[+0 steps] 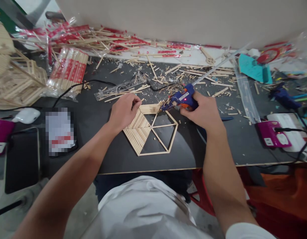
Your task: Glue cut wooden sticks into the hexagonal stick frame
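Observation:
A hexagonal frame of thin wooden sticks (pixel 136 137) lies flat on the dark table. Its left sections and part of the top one are filled with rows of sticks; the right and bottom sections are open triangles. My left hand (pixel 124 111) is closed at the frame's upper-left corner, pinching a short wooden stick (pixel 142 100) whose end shows by the fingertips. In my right hand (pixel 205 109) is a blue hot glue gun (pixel 183 97) with a small red light. Its nozzle, smeared with residue, points left at the top section's sticks, at or very near them.
A clear plastic ruler (pixel 120 89) and scattered stick scraps lie behind the frame. Wrapped stick bundles (pixel 68 71) and stacked wooden shapes (pixel 16 79) stand left. A phone (pixel 22 159) lies left, a purple power socket (pixel 274 133) right. A black cable (pixel 78 84) crosses the left side.

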{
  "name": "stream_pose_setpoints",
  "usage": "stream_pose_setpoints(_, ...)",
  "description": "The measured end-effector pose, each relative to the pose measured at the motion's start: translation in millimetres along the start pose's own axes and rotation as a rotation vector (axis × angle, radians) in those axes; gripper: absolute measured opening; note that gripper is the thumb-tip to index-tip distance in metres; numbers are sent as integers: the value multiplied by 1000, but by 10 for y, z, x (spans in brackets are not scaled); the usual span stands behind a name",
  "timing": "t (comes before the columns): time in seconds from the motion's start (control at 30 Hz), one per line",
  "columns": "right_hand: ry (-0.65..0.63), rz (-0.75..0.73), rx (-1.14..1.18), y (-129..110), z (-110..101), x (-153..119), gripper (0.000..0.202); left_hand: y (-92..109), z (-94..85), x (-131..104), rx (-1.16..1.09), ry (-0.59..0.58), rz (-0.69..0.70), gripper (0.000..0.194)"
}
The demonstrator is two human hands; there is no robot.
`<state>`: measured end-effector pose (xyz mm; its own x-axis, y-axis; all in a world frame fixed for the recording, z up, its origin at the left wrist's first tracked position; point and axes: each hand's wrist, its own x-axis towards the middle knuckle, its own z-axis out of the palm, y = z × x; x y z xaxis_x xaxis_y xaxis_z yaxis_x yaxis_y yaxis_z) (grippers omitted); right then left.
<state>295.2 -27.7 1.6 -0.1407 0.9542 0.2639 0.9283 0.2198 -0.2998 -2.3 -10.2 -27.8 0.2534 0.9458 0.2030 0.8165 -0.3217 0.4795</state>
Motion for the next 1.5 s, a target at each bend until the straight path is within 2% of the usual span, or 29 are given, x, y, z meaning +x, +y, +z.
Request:
stream_pose_setpoints(0.53, -60, -31, 106, 79, -21, 1, 39, -8, 1, 6, -10, 8, 10, 12)
stream_pose_setpoints(0.87, -69, -22, 84, 71, -49, -1, 42, -12, 5, -1, -22, 11, 13, 13)
stream_pose_setpoints(1.13, -46, -67, 109, 125, -35, 0, 38, -35, 9, -6, -44, 7, 28, 14)
stream_pose_setpoints(1.23, -6, -9, 104, 130, -53, 13, 32, -23, -11, -21, -36, 15, 55, 15)
stream_pose_setpoints(1.4, 72, 217, 87, 246, 22, 40, 46, 45, -75, -56, 22, 33, 181, 15)
stream_pose_setpoints(1.5, 92, 279, 51, 294, 102, 31, 48, 90, -106, -74, 52, 23, 286, 19)
